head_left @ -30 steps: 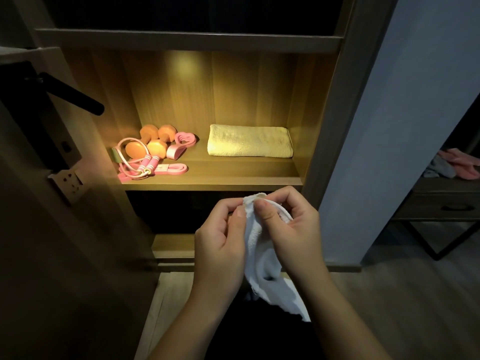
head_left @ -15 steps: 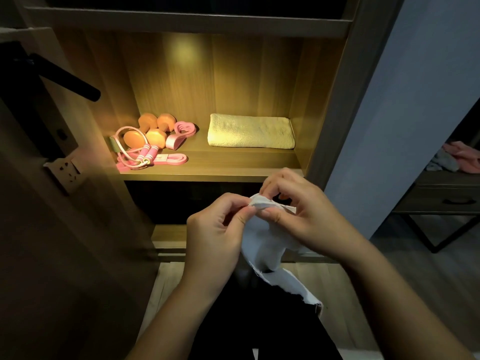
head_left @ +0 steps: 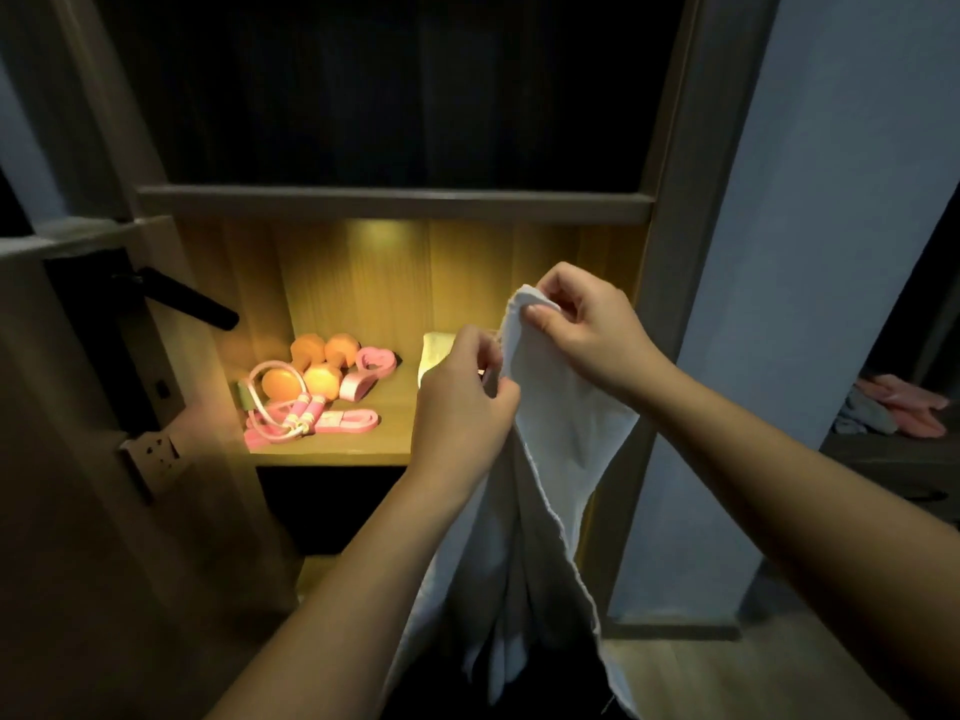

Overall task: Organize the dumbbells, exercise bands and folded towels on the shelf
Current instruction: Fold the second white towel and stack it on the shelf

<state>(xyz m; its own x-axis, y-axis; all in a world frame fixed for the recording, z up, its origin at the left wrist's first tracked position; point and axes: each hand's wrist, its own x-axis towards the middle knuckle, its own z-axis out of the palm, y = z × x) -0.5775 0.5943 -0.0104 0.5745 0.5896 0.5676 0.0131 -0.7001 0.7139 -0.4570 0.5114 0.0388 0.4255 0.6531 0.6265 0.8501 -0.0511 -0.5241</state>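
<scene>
A white towel (head_left: pixel 550 459) hangs unfolded in front of the lit shelf (head_left: pixel 332 449). My right hand (head_left: pixel 587 330) pinches its top corner, raised high. Lower down, my left hand (head_left: pixel 462 402) pinches the towel's left edge. On the shelf's left side lie orange dumbbells (head_left: pixel 311 366), pink exercise bands (head_left: pixel 363 376) and a pink skipping rope (head_left: pixel 280 413). A folded yellow towel (head_left: pixel 436 353) lies on the shelf's right side, mostly hidden behind my hands.
An open wooden door with a black handle (head_left: pixel 182 298) stands at the left. A dark compartment (head_left: pixel 395 96) sits above the lit shelf. To the right is a pale wall (head_left: pixel 810 252), with pink and grey cloths (head_left: pixel 893 407) on a dark table beyond.
Both hands have risen with the white towel and moved apart, so the towel now hangs long. The view has tilted up, so the shelf sits lower in the frame.
</scene>
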